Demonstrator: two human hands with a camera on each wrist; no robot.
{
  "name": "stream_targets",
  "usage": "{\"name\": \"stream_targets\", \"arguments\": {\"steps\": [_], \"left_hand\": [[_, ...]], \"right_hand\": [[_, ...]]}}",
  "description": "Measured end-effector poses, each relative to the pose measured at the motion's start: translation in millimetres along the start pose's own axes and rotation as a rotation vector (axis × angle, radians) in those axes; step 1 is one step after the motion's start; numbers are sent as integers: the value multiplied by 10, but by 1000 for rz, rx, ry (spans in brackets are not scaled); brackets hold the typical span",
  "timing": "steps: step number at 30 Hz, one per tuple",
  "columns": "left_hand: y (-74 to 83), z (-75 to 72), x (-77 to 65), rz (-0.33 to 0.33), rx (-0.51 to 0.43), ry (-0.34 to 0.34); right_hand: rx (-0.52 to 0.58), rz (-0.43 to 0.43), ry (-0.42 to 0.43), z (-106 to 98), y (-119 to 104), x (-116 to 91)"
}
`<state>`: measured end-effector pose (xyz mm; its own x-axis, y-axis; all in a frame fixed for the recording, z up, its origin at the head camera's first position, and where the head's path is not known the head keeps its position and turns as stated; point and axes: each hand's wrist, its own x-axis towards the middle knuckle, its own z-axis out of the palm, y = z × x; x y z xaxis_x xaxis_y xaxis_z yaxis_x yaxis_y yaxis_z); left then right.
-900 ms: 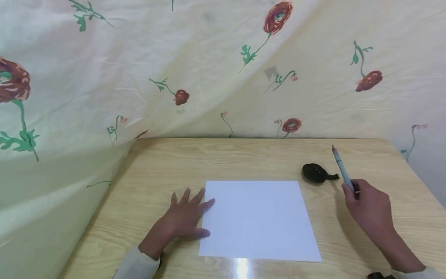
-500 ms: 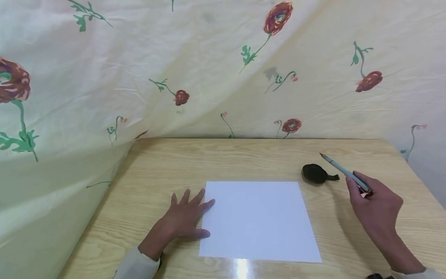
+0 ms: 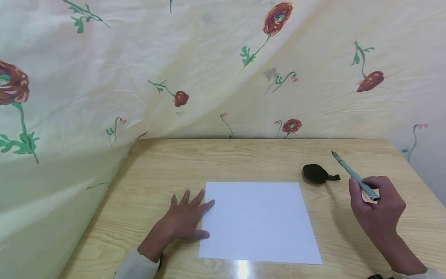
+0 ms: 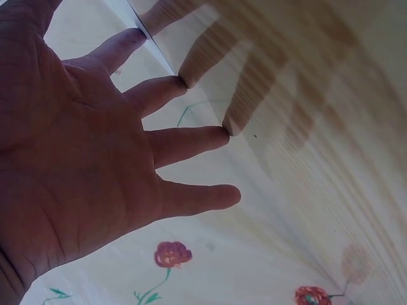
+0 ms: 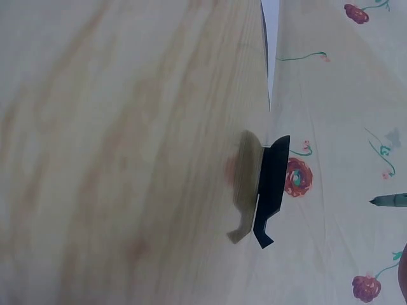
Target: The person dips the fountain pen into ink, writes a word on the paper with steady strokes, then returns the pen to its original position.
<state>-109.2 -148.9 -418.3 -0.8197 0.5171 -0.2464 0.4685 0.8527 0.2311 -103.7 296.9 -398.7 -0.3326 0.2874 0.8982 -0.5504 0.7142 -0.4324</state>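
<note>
A blank white sheet of paper point(image 3: 259, 223) lies on the wooden table point(image 3: 167, 159). My left hand point(image 3: 184, 217) rests at its left edge with fingers spread, the thumb and index fingertip on the paper. In the left wrist view the left hand point(image 4: 89, 146) shows its palm, fingertips against the glossy tabletop. To the right, my right hand point(image 3: 378, 205) holds a grey pen point(image 3: 353, 174) above the table, its tip pointing up and left. Only the front of the pen point(image 5: 389, 200) shows in the right wrist view.
Beyond the paper's upper right corner lies a small black oval object with a short stem point(image 3: 315, 173), left of the pen. A floral cloth point(image 3: 209, 69) hangs behind the table and along its left side.
My right hand has turned the pen from steep to slanted, swinging its tip left, then back right, with the grip shifting along it. The left hand and paper stay put.
</note>
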Motion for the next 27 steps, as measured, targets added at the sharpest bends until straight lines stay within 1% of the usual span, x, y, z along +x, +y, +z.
{"name": "stream_targets", "arguments": {"steps": [5, 7, 11, 14, 16, 18, 20, 25, 27], "left_hand": [[-1, -4, 2, -3, -8, 0], [-2, -4, 5, -4, -10, 0], [-8, 4, 14, 0, -7, 1], [-11, 3, 19, 0, 2, 1], [-16, 1, 23, -1, 6, 0], [-18, -3, 25, -1, 4, 0], [-19, -9, 28, -2, -4, 0], [-23, -10, 36, 2, -15, 0], [-26, -8, 39, 1, -11, 0]], "right_hand": [[-10, -122, 23, 68, 16, -3], [-16, -143, 32, 92, 11, 1], [-1, -141, 51, 113, -16, 14], [48, -142, 55, 120, -17, 20], [85, -151, 43, 122, -2, 22], [98, -164, 17, 119, 19, 17], [91, -174, -20, 111, 40, 12], [70, -183, -60, 123, 90, 16], [66, -175, -61, 130, 102, 17]]}}
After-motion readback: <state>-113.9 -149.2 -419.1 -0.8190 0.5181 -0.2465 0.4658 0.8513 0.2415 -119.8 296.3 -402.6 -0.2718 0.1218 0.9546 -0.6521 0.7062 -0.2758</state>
